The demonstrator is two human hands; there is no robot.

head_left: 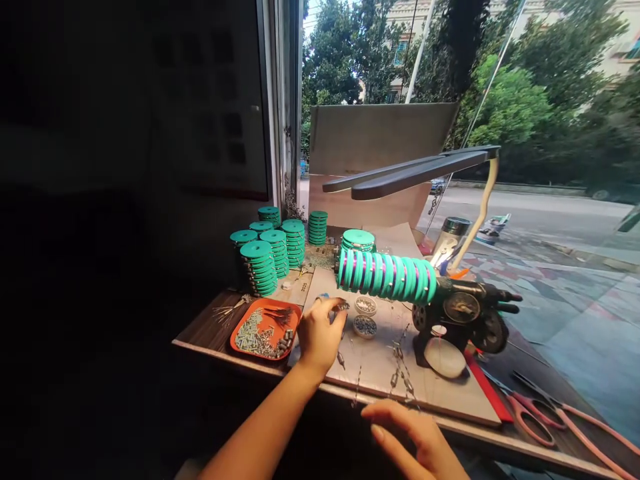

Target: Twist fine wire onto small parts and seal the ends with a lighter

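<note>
My left hand (319, 333) is raised over the work board (440, 393), its fingertips pinched on a small metal piece near two little round dishes of beads (365, 315). My right hand (417, 440) rests low at the front edge of the board, fingers loosely spread, close to thin metal chains (400, 370) lying there. Behind the dishes a row of teal spools (385, 275) sits on the shaft of a dark hand-crank winder (463, 313).
An orange tray (265, 328) of small metal parts lies at the left. Stacks of teal spools (270, 250) stand behind it. Pink-handled scissors (545, 413) lie at the right. A desk lamp (415, 172) arches overhead, a jar (450, 237) beside it.
</note>
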